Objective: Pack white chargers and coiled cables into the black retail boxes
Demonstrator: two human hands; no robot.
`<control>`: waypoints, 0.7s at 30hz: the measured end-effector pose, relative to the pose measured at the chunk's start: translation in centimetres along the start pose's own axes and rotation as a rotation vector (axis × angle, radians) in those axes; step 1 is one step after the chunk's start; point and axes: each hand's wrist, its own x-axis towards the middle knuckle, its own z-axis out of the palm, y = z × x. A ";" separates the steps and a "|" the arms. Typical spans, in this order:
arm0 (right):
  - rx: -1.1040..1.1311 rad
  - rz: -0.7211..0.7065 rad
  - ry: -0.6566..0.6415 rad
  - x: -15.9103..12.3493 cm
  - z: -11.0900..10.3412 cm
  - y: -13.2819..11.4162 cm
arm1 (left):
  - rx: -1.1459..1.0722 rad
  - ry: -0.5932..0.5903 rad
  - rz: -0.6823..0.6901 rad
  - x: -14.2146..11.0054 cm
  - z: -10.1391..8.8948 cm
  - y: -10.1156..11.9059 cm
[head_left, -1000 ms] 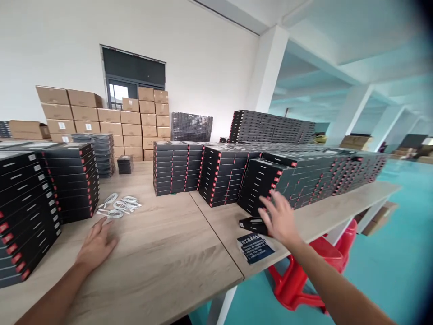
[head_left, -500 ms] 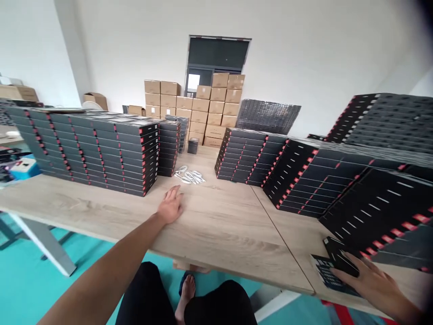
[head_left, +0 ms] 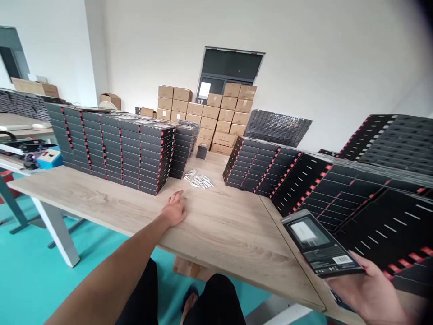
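Observation:
My right hand (head_left: 372,282) grips a flat black box (head_left: 321,243) by its near end and holds it up above the table's right side. A picture of a white device and a barcode label show on the box's face. Part of another dark printed item (head_left: 338,300) lies beneath that hand, mostly hidden. My left hand (head_left: 174,209) rests flat on the wooden table (head_left: 223,225), fingers stretched out and nothing in them. Just beyond its fingertips lies a small pile of white cables (head_left: 199,179).
Stacks of black boxes with red tabs stand on the left (head_left: 115,149) and along the right (head_left: 338,189). A small dark box (head_left: 202,151) stands behind the cables. Brown cartons (head_left: 209,113) are piled by the far wall, near a bubble-wrap-like sheet (head_left: 277,127).
My right hand has lifted a black box off the table and turned its printed face into view. My left hand stays on the table. The view has swung a little to the left.

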 end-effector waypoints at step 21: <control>-0.071 0.327 -0.271 2.7 2.8 7.4 | -0.040 -0.055 -0.039 0.9 0.2 -0.5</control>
